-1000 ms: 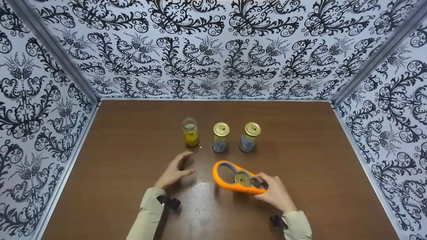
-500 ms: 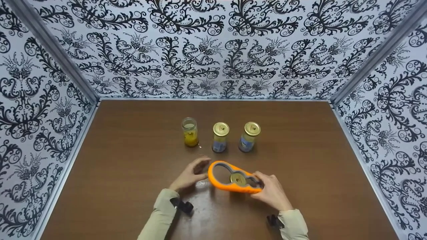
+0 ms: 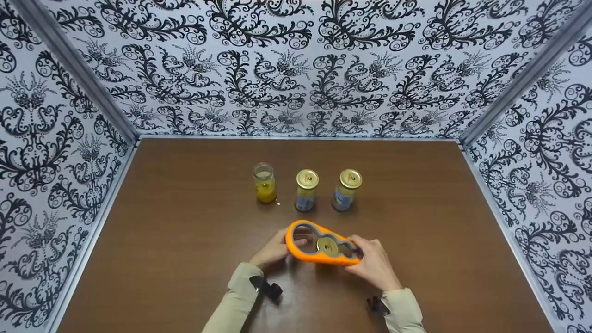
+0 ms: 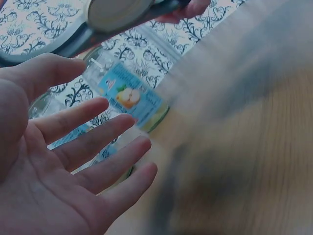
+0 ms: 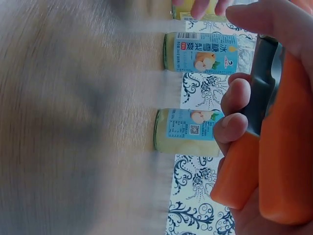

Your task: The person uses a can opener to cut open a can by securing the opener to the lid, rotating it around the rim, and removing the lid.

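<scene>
My right hand (image 3: 375, 263) grips the narrow end of an orange multi-hole jar opener (image 3: 319, 257), raised over the table. A gold jar lid (image 3: 327, 246) sits in the opener's middle hole; in the left wrist view the lid's pale underside (image 4: 117, 12) shows, with no jar beneath. My left hand (image 3: 272, 252) is at the opener's wide end, its thumb side partly seen through the large hole. In the left wrist view the left palm (image 4: 54, 181) faces up, fingers spread and holding nothing, below the opener's grey inner edge (image 4: 73, 41).
Behind the hands stand an uncapped glass jar (image 3: 265, 187) of yellow contents and two jars with gold lids, one in the middle (image 3: 305, 192) and one on the right (image 3: 346, 192). A small bright spot (image 3: 278, 202) lies beside the uncapped jar. Patterned walls (image 3: 296, 92) enclose the brown table (image 3: 185, 199).
My left hand has moved right, from apart on the table's left side to the opener's wide end. The opener, with the lid in it, has shifted slightly left in my right hand.
</scene>
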Available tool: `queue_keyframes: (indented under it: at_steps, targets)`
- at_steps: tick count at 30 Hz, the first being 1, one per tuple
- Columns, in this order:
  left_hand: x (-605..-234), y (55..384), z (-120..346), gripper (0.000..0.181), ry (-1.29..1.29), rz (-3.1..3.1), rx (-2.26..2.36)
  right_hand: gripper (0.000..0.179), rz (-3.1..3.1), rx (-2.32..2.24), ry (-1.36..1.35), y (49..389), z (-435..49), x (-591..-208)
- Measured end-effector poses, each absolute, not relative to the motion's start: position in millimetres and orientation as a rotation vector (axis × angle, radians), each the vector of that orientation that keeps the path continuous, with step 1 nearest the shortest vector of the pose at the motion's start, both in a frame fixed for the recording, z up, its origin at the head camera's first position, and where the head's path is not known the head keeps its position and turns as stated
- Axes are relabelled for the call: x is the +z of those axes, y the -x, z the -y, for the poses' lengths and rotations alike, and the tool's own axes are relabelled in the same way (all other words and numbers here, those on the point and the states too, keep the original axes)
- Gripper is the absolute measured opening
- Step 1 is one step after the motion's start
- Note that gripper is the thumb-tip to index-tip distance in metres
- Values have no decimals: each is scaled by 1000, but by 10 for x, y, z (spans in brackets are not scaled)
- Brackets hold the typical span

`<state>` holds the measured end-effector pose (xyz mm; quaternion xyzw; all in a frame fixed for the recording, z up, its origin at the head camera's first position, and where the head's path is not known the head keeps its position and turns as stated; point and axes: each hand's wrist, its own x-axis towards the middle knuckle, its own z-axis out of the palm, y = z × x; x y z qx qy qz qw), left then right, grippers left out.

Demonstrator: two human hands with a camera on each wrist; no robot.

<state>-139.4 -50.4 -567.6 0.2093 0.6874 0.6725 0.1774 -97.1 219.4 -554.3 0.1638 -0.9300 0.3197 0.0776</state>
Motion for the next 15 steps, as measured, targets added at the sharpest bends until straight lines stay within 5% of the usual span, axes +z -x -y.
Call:
queue_keyframes:
  at_steps: [6,15]
  targets:
    - [-5452,1258,375,33,-558,-1914,1981,56,2738,940,-542,986,-2178,-5551]
    - [-5626,1265,294,51,-349,-2001,1877,54,2750,958,-522,1025,-2145,-5507]
